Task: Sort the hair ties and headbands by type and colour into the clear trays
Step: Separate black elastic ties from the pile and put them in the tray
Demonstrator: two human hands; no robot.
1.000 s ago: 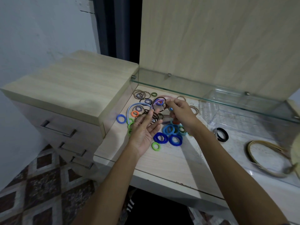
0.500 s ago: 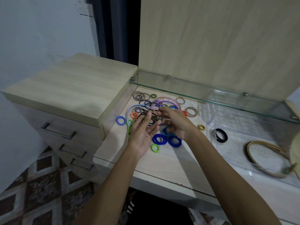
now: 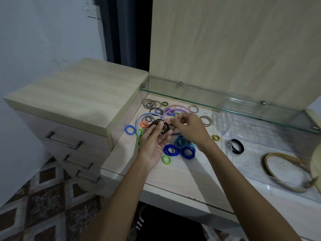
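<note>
L hand (image 3: 153, 142) palm up, fingers thru a bunch of brown hair ties (image 3: 159, 125); R hand (image 3: 188, 128) pinches one of them, over the ring pile near table's (image 3: 175, 176) back-left corner.

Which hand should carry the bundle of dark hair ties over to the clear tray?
Left, probably: the left hand already cradles the dark hair ties. The right hand sits nearer the clear tray, but only pinches at them.
</note>
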